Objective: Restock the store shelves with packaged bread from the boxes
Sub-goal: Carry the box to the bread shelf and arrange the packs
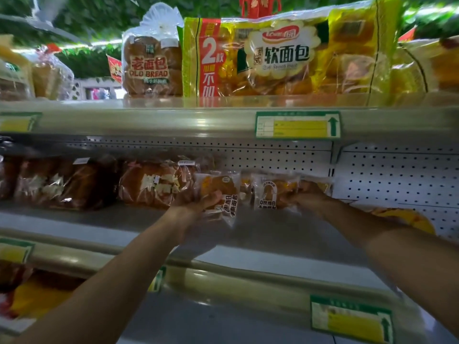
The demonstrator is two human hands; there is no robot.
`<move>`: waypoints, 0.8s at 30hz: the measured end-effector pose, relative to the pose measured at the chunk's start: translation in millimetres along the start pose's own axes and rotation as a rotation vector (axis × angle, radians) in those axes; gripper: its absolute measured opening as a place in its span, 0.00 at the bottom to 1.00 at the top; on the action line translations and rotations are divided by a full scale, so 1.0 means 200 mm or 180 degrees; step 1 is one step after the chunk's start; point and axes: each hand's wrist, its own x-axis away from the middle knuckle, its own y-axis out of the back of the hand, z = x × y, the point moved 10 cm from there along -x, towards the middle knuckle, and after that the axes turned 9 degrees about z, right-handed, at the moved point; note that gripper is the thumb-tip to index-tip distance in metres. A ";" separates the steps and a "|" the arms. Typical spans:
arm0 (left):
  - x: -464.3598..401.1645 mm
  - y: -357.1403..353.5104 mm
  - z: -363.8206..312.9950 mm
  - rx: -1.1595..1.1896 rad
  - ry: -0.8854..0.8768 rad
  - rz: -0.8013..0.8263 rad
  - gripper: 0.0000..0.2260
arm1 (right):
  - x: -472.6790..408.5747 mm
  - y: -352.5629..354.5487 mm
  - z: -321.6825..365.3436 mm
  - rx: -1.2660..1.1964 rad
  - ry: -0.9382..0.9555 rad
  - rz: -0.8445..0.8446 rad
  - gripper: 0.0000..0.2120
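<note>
Bottom shelf (pixel 74 291): packs are showing only as blur.
Left hand (pixel 196 198): gripping a small bread packet (pixel 221 194) on the middle shelf (pixel 260 234).
Right hand (pixel 308 194): holding a second packet (pixel 273 192), its fingers lying hidden behind it.
Top shelf (pixel 173 108): carrying a yellow soft-bread bag (pixel 280 55).

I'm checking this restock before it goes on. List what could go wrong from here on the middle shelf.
1. The left hand holds a small bread packet whose lower edge hangs off the palm; it may slip as it is set down.
2. The right hand presses a second packet near the back panel; hard pushing could squash the bread.
3. The left forearm passes close to the brown loaf and might nudge it.
</note>
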 end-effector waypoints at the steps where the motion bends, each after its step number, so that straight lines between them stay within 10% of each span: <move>1: 0.00 0.00 0.00 -0.0048 0.0008 0.0018 0.18 | 0.01 -0.01 0.02 0.0041 -0.0021 -0.0015 0.18; 12: -0.05 0.04 0.03 -0.0145 0.0052 -0.0006 0.23 | -0.12 0.01 -0.04 0.0488 -0.0177 -0.0133 0.45; 17: -0.03 0.00 0.02 -0.0058 0.0060 0.0171 0.21 | -0.06 -0.02 0.01 0.0462 -0.0206 -0.0122 0.22; 24: 0.00 -0.03 -0.01 -0.0408 0.0093 0.0331 0.14 | 0.04 0.15 0.14 0.0992 0.0205 -0.0821 0.33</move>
